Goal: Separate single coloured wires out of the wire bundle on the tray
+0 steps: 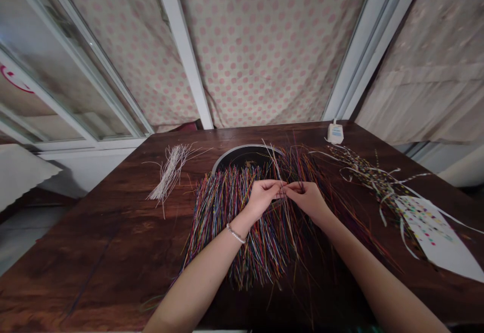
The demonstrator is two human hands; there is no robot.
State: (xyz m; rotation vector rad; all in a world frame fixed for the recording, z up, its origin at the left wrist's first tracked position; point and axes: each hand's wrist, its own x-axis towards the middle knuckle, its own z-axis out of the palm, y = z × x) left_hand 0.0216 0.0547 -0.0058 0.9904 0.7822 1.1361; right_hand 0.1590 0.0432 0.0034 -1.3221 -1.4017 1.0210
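Note:
My left hand [264, 194], with a beaded bracelet [236, 233] on its wrist, pinches a few thin pale strands [290, 222]. Its fingertips meet those of my right hand [307, 199], which is closed on the same strands. The strands run up past the fingers and hang down below them. Beneath and to the left of my hands spreads a thick layer of multicoloured strands [219, 217], laid over a round dark tray [242, 157] with a grey rim. More reddish and dark strands [340, 197] fan out to the right of my right hand.
A bundle of white strands [170, 174] lies on the brown wooden table [124, 242] at left. At right are spotted strands with white ribbons [372, 176], a white sheet with coloured dots [440, 237] and a small white box [335, 133]. A dotted curtain [272, 45] hangs behind.

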